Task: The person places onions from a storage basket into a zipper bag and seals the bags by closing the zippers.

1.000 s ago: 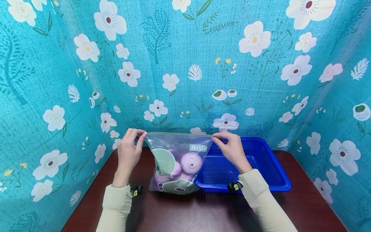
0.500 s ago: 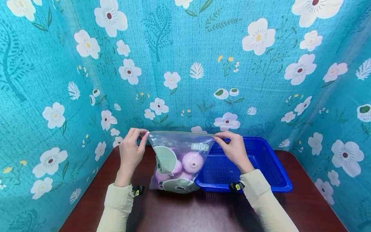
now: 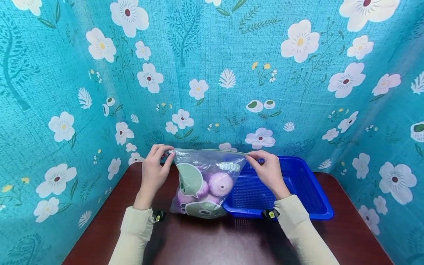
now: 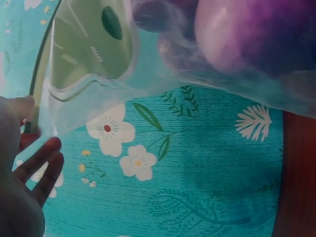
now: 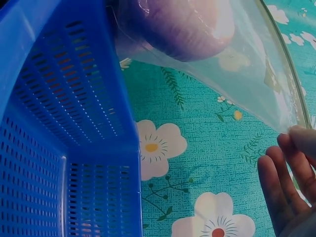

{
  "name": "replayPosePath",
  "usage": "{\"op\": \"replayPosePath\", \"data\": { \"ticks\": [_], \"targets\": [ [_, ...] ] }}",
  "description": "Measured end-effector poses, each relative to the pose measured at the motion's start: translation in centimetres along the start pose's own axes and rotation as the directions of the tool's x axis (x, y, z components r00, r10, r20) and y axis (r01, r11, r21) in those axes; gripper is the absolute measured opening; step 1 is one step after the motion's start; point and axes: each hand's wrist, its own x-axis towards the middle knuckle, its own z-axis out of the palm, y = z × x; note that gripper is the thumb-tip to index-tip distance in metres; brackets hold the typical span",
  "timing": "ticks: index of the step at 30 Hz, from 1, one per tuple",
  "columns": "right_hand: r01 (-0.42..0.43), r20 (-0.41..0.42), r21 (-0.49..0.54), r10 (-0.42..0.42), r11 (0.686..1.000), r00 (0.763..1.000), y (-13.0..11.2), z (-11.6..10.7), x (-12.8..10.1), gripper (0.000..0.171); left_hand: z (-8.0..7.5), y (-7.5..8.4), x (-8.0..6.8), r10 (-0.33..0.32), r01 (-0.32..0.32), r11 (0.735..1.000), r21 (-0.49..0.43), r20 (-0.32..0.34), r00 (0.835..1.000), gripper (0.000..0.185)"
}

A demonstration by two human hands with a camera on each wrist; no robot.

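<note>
Left hand [image 3: 153, 173] pinches left corner of clear zip bag [image 3: 205, 184], right hand [image 3: 268, 171] pinches right corner; purple toys [image 3: 220, 184] hang below fingers. Step: sealing zip strip. Next: pinch travelling evenly along it. Blue basket [image 3: 318, 206] under right hand.

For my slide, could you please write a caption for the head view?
Left hand and right hand pinch the top corners of a clear zip bag of purple balls beside a blue basket.

The left hand [image 3: 155, 170] has slid slightly rightward along the bag [image 3: 205, 184] top.
</note>
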Motion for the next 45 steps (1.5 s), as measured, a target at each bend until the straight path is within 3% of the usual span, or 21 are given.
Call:
{"op": "replayPosePath", "data": {
  "ticks": [4,10,15,18,22,26,27,29,30,34,38,42,45],
  "targets": [
    [0.005,0.009,0.036,-0.006,0.999,1.000,0.0,0.2,-0.1,0.011,0.2,-0.2,-0.3,-0.011,0.011,0.999,-0.045,-0.006,1.000,0.016],
    [-0.013,0.030,0.090,0.010,0.996,0.999,0.0,0.2,-0.2,0.011,0.8,-0.7,-0.6,-0.095,0.103,0.984,-0.149,0.058,0.994,0.049],
    [-0.050,0.086,0.135,0.039,0.990,0.996,-0.1,0.2,-0.4,0.022,1.5,-1.5,-1.4,-0.188,0.230,0.928,-0.294,0.164,0.968,0.072],
    [-0.065,0.127,0.179,0.043,0.982,0.991,-0.4,0.5,-0.6,0.033,1.8,-2.2,-1.9,-0.219,0.319,0.868,-0.380,0.283,0.934,0.095],
    [-0.065,0.163,0.223,0.029,0.973,0.986,-0.8,0.9,-1.0,0.042,2.0,-3.0,-2.9,-0.211,0.428,0.805,-0.411,0.477,0.853,0.114],
    [-0.066,0.181,0.200,0.029,0.978,0.983,-1.1,1.3,-1.5,0.048,1.8,-3.9,-4.0,-0.142,0.475,0.786,-0.396,0.632,0.762,0.114],
    [-0.066,0.184,0.191,0.030,0.979,0.983,-1.1,1.5,-1.6,0.049,1.7,-4.0,-4.3,-0.134,0.479,0.788,-0.386,0.652,0.746,0.110],
    [-0.072,0.184,0.172,0.040,0.982,0.982,-1.2,1.7,-1.8,0.051,1.7,-4.1,-4.7,-0.138,0.482,0.799,-0.360,0.669,0.730,0.097],
    [-0.074,0.180,0.166,0.043,0.983,0.983,-1.2,1.9,-1.9,0.053,1.7,-4.1,-4.8,-0.151,0.482,0.806,-0.344,0.669,0.728,0.089],
    [-0.107,0.184,0.165,0.076,0.981,0.980,-1.2,2.5,-2.1,0.063,2.3,-3.7,-4.9,-0.199,0.461,0.840,-0.286,0.628,0.752,0.055],
    [-0.142,0.225,0.152,0.105,0.978,0.969,-1.3,3.0,-2.4,0.083,3.1,-3.3,-4.9,-0.190,0.414,0.859,-0.300,0.565,0.803,0.030],
    [-0.153,0.240,0.092,0.128,0.984,0.962,-1.7,3.7,-3.3,0.100,3.8,-3.3,-5.1,-0.233,0.391,0.872,-0.295,0.454,0.860,0.013],
    [-0.127,0.233,0.039,0.115,0.991,0.966,-2.3,4.5,-4.3,0.102,4.0,-3.6,-5.5,-0.320,0.425,0.872,-0.245,0.371,0.871,0.010]
  ]
}}
